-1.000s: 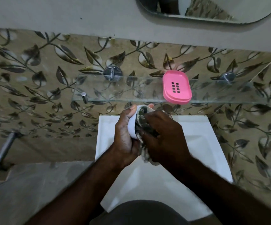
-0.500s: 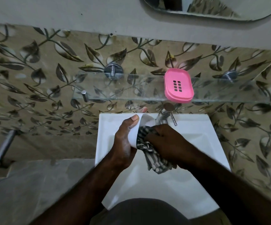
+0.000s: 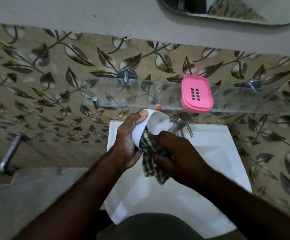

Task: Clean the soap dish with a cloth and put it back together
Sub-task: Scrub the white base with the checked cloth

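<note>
My left hand grips the white soap dish base on its edge, tilted, above the sink. My right hand presses a striped dark-and-light cloth into the lower inside of the base; the cloth's loose end hangs down below my hands. The pink slotted soap dish tray lies apart on the glass shelf, above and to the right of my hands.
A white sink sits under my hands, with a chrome tap just behind the base. The shelf hangs on chrome brackets. A metal pipe sticks out at left. A mirror is on the wall above.
My right hand has slid the cloth from the upper part of the base down to its lower part, uncovering the tap behind. The left hand keeps its hold.
</note>
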